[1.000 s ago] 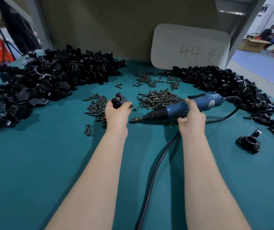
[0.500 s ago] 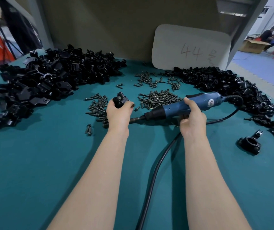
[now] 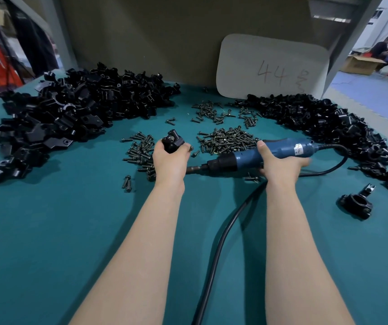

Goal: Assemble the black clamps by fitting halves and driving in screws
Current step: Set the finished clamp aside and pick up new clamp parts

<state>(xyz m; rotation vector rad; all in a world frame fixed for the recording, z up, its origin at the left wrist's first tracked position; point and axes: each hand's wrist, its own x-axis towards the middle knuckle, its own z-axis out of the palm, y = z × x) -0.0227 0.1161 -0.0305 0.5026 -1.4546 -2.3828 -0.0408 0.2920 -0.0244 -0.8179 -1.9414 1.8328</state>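
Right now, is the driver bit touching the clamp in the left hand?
Cannot tell. In the head view the bit runs behind the left hand, below the clamp it grips, so its tip is hidden.

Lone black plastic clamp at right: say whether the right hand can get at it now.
Probably not yet: the right hand grips the blue electric screwdriver. Toward the black clamp lie only teal table and black cord.

Two black heaps [image 3: 71,118] [image 3: 324,123], one screwdriver [image 3: 247,158], one card [image 3: 270,66].
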